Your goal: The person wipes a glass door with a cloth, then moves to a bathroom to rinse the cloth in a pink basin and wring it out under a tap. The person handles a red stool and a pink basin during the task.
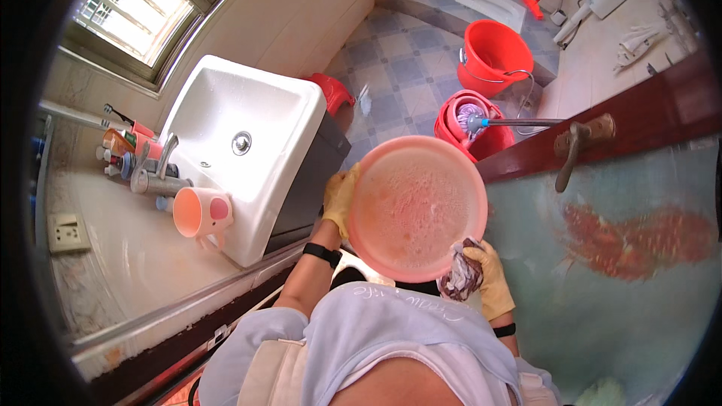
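A round pink plastic basin (417,208) of cloudy, sudsy water is held in front of my body. My left hand (340,196), in a yellow rubber glove, grips the basin's left rim. On the lower right rim, my right hand (489,276), gloved the same way, holds a crumpled wet cloth (462,276) against the basin. The fingers under the basin are hidden.
To the left is a white washbasin (242,124) with a faucet (161,172) and a pink cup (202,213). Ahead stand a red bucket (495,59) and a mop bucket (496,144) with a mop (474,118). A door with a metal handle (572,152) is at right.
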A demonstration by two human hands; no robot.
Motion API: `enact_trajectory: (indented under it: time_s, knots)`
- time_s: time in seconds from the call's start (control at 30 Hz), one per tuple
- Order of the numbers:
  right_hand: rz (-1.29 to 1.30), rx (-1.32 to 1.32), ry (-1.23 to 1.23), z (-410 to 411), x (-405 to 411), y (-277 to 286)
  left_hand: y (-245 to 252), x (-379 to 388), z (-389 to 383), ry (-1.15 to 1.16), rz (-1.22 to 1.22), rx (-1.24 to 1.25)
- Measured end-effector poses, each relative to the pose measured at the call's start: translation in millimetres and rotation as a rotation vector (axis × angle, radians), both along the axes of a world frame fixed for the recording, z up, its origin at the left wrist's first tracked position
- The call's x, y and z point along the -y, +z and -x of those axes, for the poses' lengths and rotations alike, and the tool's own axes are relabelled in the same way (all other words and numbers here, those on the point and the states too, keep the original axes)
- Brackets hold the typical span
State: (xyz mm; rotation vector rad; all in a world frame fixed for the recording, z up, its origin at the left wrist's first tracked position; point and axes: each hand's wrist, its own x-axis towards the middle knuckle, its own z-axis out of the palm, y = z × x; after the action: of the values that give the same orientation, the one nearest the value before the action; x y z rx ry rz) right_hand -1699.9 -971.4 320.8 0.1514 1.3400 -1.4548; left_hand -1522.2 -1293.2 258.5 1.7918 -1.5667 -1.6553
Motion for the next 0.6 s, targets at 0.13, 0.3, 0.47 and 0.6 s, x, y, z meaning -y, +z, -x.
enact_trajectory:
  time_s: [0.13,0.3,0.47,0.6]
  knots:
    - [-0.029,0.022,-0.006,48.4,34.9,9.5,37.6,28.5,53.7,-0.051,0.116,0.066]
    - [-0.038,0.026,-0.033,90.0,59.5,4.8,46.8,67.1,117.7,-0.024,0.116,-0.055]
    - [0.034,0.008,-0.081,126.4,79.0,6.9,46.2,96.3,169.2,-0.047,-0.006,-0.188]
    - [-0.022,0.021,-0.203,146.3,85.7,9.8,46.0,105.6,209.4,-0.104,-0.038,-0.17]
